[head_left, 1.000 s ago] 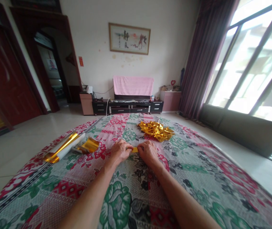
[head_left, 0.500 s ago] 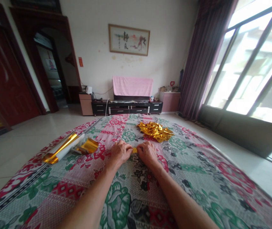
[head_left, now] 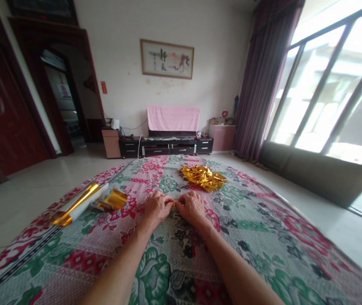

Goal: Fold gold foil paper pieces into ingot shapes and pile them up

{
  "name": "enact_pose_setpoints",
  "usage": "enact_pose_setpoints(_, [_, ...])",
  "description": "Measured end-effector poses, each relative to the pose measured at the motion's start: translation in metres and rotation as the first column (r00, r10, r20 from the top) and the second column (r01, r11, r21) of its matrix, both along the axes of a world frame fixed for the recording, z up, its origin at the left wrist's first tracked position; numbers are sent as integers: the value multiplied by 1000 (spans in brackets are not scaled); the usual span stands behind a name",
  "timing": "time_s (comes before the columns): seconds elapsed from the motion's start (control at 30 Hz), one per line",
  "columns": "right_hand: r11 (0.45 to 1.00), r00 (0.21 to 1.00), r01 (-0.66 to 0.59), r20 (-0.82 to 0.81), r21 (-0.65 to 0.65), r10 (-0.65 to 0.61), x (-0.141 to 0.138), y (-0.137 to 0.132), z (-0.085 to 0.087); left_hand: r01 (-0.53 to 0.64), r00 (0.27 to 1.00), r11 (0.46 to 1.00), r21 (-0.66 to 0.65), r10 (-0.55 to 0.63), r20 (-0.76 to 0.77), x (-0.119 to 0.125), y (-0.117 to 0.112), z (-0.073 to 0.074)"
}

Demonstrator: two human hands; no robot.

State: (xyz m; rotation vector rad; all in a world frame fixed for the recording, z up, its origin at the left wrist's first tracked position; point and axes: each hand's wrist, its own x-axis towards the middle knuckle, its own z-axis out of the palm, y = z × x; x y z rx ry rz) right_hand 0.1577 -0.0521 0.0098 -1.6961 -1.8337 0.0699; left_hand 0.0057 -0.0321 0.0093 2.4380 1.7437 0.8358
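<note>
Both my hands rest on a flowered cloth (head_left: 263,250) and pinch a small piece of gold foil (head_left: 176,203) between them. My left hand (head_left: 155,208) grips its left end with fingers curled. My right hand (head_left: 193,207) grips the right end, fingers also curled. Only a sliver of the foil shows between the knuckles. A heap of folded gold foil pieces (head_left: 202,177) lies just beyond my hands, slightly to the right.
A roll of gold foil with a white core (head_left: 77,203) and a loose gold sheet (head_left: 112,200) lie to the left on the cloth. Tiled floor surrounds the cloth. A low TV cabinet (head_left: 165,146) stands at the far wall, large windows (head_left: 333,97) at right.
My hands have closed in on each other, so less of the gold piece shows between them. The view has tilted slightly.
</note>
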Motion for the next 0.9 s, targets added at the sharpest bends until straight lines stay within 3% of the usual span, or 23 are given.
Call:
enact_pose_setpoints(0.53, [974, 974, -222, 35, -36, 223, 22, 14, -2, 147, 988, 989, -17, -147, 43, -15, 11, -7])
enact_pose_setpoints(0.67, [974, 973, -222, 53, -36, 224, 23, 17, -4, 184, 983, 982, -36, -184, 18, -19, 13, -8])
enact_pose_setpoints(0.9, [988, 987, -153, 40, -16, 154, 19, 8, -2, 144, 990, 990, -8, -144, 3, -15, 7, -6])
